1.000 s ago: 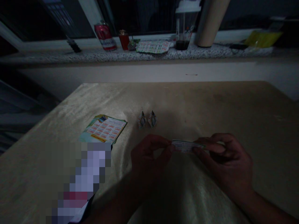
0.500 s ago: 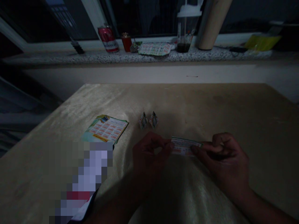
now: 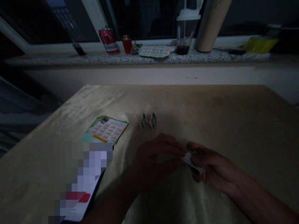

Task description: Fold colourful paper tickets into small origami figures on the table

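Rightward from a stack of grid-printed cards [image 3: 107, 129], text too small to read, and a red can [image 3: 109, 42] with only partly legible script, the left hand [image 3: 151, 157] pinches the left end of a folded paper [image 3: 187, 159] whose long axis slants down rightward into the nearer right hand's [image 3: 221, 171] thumb-and-finger grip.

Seen: 2 hands, 1 left [image 3: 149, 160] & 1 right [image 3: 219, 166], w/ 1 folded slip [image 3: 188, 159]; also 2 folded paper pcs. [image 3: 153, 122], 1 stack of printed cards [image 3: 106, 130] (no. in stack unclear) & 1 part-pixelated phone [image 3: 93, 177] on 1 desk [image 3: 224, 115]. Sill [image 3: 98, 59], approx. count: 1 red can [image 3: 109, 41], 1 red bottle [image 3: 127, 45], 1 printed sheet [image 3: 154, 51], 1 lidded cup [image 3: 188, 15], 1 tall cylinder [image 3: 212, 28], 1 yellow item [image 3: 261, 45].
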A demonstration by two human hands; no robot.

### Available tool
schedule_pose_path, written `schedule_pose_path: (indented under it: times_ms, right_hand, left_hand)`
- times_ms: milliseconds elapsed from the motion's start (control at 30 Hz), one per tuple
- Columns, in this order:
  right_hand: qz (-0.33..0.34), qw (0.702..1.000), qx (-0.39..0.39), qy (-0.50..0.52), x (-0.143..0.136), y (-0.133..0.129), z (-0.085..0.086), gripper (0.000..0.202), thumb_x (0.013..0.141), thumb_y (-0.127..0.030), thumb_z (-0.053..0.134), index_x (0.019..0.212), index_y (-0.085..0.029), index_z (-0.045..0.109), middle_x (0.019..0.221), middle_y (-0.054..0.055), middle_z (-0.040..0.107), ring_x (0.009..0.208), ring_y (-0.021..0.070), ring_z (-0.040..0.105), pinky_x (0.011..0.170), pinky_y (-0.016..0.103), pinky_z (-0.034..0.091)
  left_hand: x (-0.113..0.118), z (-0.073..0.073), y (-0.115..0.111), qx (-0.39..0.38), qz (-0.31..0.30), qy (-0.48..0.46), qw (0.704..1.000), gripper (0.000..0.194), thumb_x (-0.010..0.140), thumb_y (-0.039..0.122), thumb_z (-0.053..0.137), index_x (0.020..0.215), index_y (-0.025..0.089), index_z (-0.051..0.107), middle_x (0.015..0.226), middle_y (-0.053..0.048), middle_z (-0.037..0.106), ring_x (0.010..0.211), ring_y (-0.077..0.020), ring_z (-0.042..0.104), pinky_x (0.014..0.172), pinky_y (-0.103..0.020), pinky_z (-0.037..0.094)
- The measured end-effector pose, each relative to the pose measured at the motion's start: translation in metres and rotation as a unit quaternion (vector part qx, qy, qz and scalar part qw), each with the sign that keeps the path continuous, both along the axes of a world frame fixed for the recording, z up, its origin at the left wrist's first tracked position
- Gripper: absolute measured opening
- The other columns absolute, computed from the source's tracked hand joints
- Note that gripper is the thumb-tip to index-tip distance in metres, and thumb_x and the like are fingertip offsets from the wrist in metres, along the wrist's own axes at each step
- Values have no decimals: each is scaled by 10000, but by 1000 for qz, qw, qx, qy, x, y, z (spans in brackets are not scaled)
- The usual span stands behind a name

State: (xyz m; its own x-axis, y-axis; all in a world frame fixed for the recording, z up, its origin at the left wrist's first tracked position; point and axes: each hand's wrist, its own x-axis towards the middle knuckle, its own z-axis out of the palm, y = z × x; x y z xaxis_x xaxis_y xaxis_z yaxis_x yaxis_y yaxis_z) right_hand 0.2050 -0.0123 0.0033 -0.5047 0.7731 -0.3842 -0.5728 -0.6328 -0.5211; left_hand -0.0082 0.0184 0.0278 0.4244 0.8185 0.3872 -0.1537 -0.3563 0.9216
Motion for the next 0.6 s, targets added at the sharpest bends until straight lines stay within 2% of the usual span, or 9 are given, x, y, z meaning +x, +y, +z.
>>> schedule_pose_path:
  times_ms: [100, 200, 233, 267, 333, 400, 433, 500, 600]
  right_hand:
    - [43, 999, 12, -13, 2, 1, -1, 405, 703, -140, 830, 1030, -223, 606, 763, -27, 733, 620, 135, 722, 554, 227, 599]
    - [-9, 980, 109, -167, 5, 4, 8, 269, 776, -237, 800, 1013, -194, 681, 775, 17, 765, 598, 143, 711, 587, 267, 610]
    - [-57, 954, 161, -247, 6, 4, 13, 185, 819, -266, 774, 976, -194, 707, 808, 33, 781, 646, 149, 729, 612, 251, 604]
    - [-100, 914, 230, -320, 7, 3, 17, 133, 876, -298, 723, 966, -200, 733, 871, 55, 797, 735, 164, 754, 674, 258, 610]
    - [-156, 799, 372, -446, 9, 1, 25, 113, 910, -281, 684, 974, -233, 763, 965, 63, 804, 863, 195, 760, 761, 295, 611]
    - [-155, 699, 496, -491, 9, -2, 30, 261, 835, -199, 763, 1088, -260, 749, 1030, 62, 797, 936, 225, 751, 803, 332, 609]
    - [-152, 663, 544, -492, 8, -3, 31, 342, 795, -158, 793, 1118, -254, 740, 1023, 67, 792, 931, 236, 745, 785, 346, 611]
    - [-152, 623, 604, -473, 4, -5, 31, 370, 784, -85, 779, 1119, -239, 740, 923, 59, 784, 860, 233, 735, 744, 369, 613]
    - [-153, 624, 622, -447, 1, -5, 30, 341, 802, -22, 731, 1082, -217, 748, 843, 52, 763, 787, 220, 718, 684, 372, 610]
  left_hand:
    - [0, 3, 0, 22, 10, 19, 1000, 24, 844, 228, 784, 867, 233, 789, 813, -45, 728, 820, -190, 676, 745, -324, 559]
    - [-2, 8, -2, 41, 35, 39, 998, 36, 850, 192, 771, 861, 225, 773, 786, -34, 710, 766, -176, 663, 706, -311, 537]
    - [-2, 10, -3, 50, 45, 48, 997, 57, 851, 169, 766, 864, 225, 767, 790, -30, 708, 767, -173, 662, 706, -307, 530]
    - [-3, 11, -4, 59, 58, 58, 995, 75, 850, 149, 762, 860, 223, 761, 791, -27, 706, 767, -170, 661, 707, -304, 524]
    - [-4, 13, -5, 73, 79, 82, 991, 86, 848, 132, 760, 846, 218, 749, 792, -24, 703, 769, -167, 663, 704, -295, 517]
    - [-4, 14, -5, 92, 83, 104, 987, 73, 846, 138, 762, 841, 207, 740, 783, -22, 702, 760, -165, 662, 692, -285, 514]
    - [-3, 14, -6, 103, 80, 115, 985, 65, 849, 139, 757, 847, 201, 736, 781, -23, 702, 758, -164, 660, 690, -283, 513]
    - [-2, 15, -7, 122, 68, 131, 982, 58, 854, 131, 744, 863, 187, 734, 777, -26, 702, 759, -163, 655, 696, -283, 513]
    - [0, 14, -9, 110, 56, 125, 984, 63, 844, 118, 742, 860, 179, 736, 774, -29, 708, 764, -165, 653, 717, -295, 516]
